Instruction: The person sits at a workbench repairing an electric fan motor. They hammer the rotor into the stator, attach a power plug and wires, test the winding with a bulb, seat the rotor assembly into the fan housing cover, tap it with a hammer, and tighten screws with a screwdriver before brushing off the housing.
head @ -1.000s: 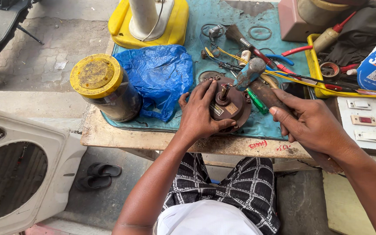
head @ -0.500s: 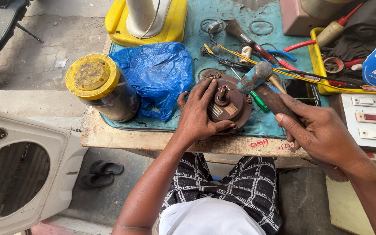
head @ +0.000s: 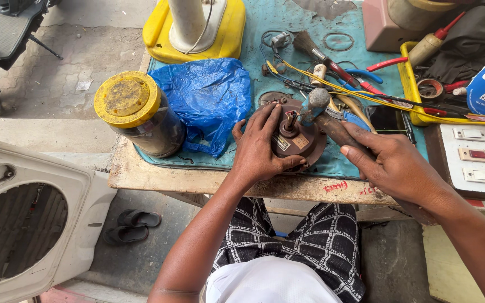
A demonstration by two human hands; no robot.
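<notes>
**A:** What does the head camera show at the surface (head: 209,182)?

**B:** A seated person braces a round brown motor housing (head: 297,137) near the front edge of the worn wooden surface, on a teal mat (head: 287,17). The left hand (head: 262,147) is clamped on the housing's left side, fingers spread over its top and thumb curled under the near rim.

**A:** And the other hand?

**B:** The right hand (head: 395,165) has its grip closed around the wooden handle of a hammer (head: 325,115). The grey metal head sits just beside the short shaft rising from the housing's centre; whether it touches the shaft cannot be told.

**A:** What surrounds the work?

**B:** A crumpled blue plastic bag (head: 206,101) lies just left of the housing, and beside that stands a dark jar with a stained yellow lid (head: 133,109). Behind are a brush, red-handled pliers (head: 366,84) and yellow wires. A yellow tray (head: 408,84) of tools and a white switch panel (head: 478,160) sit to the right. A white fan casing (head: 35,224) and a pair of sandals (head: 130,224) are on the ground at left.
</notes>
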